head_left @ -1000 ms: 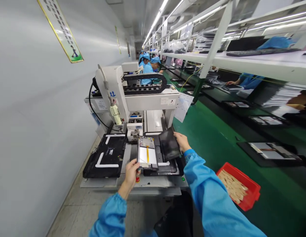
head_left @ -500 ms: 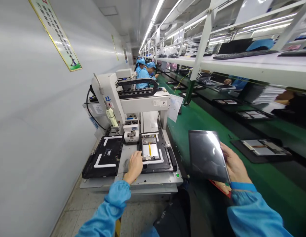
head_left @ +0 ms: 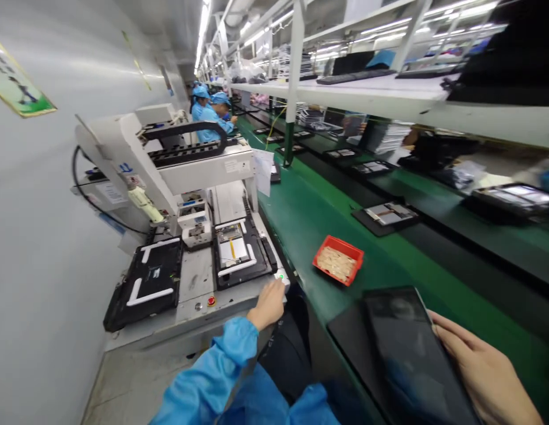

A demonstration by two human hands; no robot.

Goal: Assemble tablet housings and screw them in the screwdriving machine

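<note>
The right hand [head_left: 487, 363] grips a dark-screened tablet [head_left: 414, 348] at lower right, while the empty left hand [head_left: 270, 302] has its fingertips at the green button [head_left: 281, 277], near the opened tablet [head_left: 232, 250] at centre.

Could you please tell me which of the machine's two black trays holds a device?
The right-hand tray, nearer the green button; the left-hand tray holds none.

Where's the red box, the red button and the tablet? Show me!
Red box [head_left: 355, 269]: head view, on its right wall.
Red button [head_left: 211, 301]: head view, on the middle of its top.
Tablet [head_left: 414, 342]: head view, on its dark screen.
</note>
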